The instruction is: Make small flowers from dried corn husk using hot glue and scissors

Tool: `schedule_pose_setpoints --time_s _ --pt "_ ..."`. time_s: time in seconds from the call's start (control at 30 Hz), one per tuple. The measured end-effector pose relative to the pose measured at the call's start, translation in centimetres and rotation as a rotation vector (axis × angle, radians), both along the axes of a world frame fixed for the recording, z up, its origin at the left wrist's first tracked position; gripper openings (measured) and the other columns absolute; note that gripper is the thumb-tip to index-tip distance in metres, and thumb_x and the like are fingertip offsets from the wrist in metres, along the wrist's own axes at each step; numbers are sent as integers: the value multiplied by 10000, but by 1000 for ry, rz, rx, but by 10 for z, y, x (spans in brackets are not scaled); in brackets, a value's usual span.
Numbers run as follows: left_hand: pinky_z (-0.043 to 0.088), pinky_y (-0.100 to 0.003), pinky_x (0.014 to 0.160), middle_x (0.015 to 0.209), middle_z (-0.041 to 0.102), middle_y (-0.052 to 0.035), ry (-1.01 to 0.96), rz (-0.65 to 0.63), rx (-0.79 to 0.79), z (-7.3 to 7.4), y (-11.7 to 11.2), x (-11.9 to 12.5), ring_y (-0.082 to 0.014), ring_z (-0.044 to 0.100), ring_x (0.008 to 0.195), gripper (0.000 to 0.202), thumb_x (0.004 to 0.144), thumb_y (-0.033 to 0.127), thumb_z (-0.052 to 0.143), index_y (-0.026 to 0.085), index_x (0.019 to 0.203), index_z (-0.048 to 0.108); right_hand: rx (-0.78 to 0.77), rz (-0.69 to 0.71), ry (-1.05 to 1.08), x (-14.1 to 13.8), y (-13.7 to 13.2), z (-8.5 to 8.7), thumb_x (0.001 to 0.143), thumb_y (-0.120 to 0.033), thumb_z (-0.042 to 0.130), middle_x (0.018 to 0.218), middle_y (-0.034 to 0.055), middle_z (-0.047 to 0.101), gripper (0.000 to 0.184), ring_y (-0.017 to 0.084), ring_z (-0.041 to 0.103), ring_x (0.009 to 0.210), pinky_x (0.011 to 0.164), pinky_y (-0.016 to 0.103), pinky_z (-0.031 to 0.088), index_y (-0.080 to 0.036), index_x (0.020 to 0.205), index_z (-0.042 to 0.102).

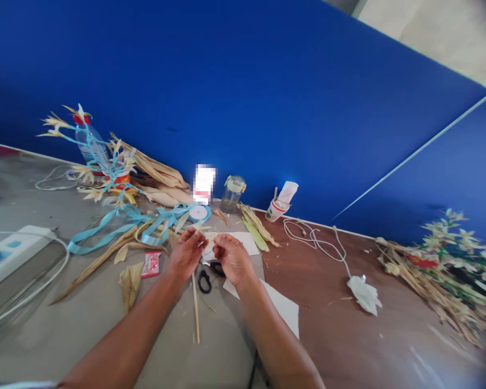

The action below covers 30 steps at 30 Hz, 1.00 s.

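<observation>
The fingers of your left hand (188,247) are pinched narrow on a small, pale cream strip of dry husk (209,236), and those of your right hand (231,253) close in a similar pinch at its other side. The strip sits between your 2 hands, raised just above the desk (162,340); its exact shape is too small to tell.

As for progress, several cream husk flowers (92,193) on stems wrapped in light blue ribbon (114,172) look finished, grouped at your left by the clear plastic bottle with a red cap (91,143). The strip you hold seems at an early stage: I judge it unfinished, as it is apart from those stems. Plenty of material looks unworked: the bundle of tan dry husks (156,167), the loose light blue ribbon loops (101,237) and a thin pale stick (196,310). Black-handled scissors (217,268) lie just below your hands, neither hand gripping them.
</observation>
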<state>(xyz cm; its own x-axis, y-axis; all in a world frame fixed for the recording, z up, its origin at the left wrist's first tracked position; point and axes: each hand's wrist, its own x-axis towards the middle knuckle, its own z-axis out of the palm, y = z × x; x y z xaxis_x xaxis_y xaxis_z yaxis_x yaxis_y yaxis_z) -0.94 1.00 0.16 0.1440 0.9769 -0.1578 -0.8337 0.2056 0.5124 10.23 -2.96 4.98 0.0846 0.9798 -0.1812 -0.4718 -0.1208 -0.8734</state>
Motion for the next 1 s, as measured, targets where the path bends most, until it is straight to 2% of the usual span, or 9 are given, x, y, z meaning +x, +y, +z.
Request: schedule_pose_setpoints --time_s 0.13,0.3,0.5,0.63,0.77,0.9,1.0 --pt "489 -263 671 626 592 43 -6 7 16 2 2 -2 -89 573 597 201 627 102 729 187 722 574 60 -40 -333 17 5 -5 660 -301 624 521 -58 467 145 79 386 505 532 226 305 -158 651 598" --pt "490 -248 646 617 582 36 12 43 88 6 7 -9 -77 537 560 158 670 111 697 186 729 571 170 -58 -847 38 13 -10 733 -280 558 663 -21 592 139 117 500 623 642 246 389 -171 751 643" --pt "495 -256 654 597 536 48 26 71 110 4 11 -13 -62 489 518 168 685 154 702 181 693 536 248 140 -1415 28 41 -9 775 -168 508 925 58 647 201 170 569 859 806 282 411 -183 872 683" --pt "494 -252 654 600 517 50 48 70 104 5 10 -13 -62 481 524 172 685 172 710 181 721 541 345 398 -1756 17 66 -18 789 -160 489 994 71 612 302 207 530 963 827 310 393 -224 1026 666" --pt "497 -258 642 588 491 49 43 58 92 8 9 -13 -65 463 517 156 700 184 699 169 713 544 478 576 -1910 10 74 -29 770 -140 491 998 94 587 290 240 487 974 790 333 378 -203 988 672" --pt "496 -256 646 579 468 45 44 47 76 8 7 -11 -62 441 511 101 729 189 669 155 723 574 548 604 -1972 9 73 -32 794 -153 481 1006 126 573 208 242 468 967 781 341 362 -153 878 671" --pt "488 -242 638 582 468 38 73 37 65 7 6 -10 -64 441 518 71 740 194 652 148 737 597 551 594 -1996 14 75 -25 784 -146 486 997 118 580 192 240 473 963 783 345 357 -158 861 662"
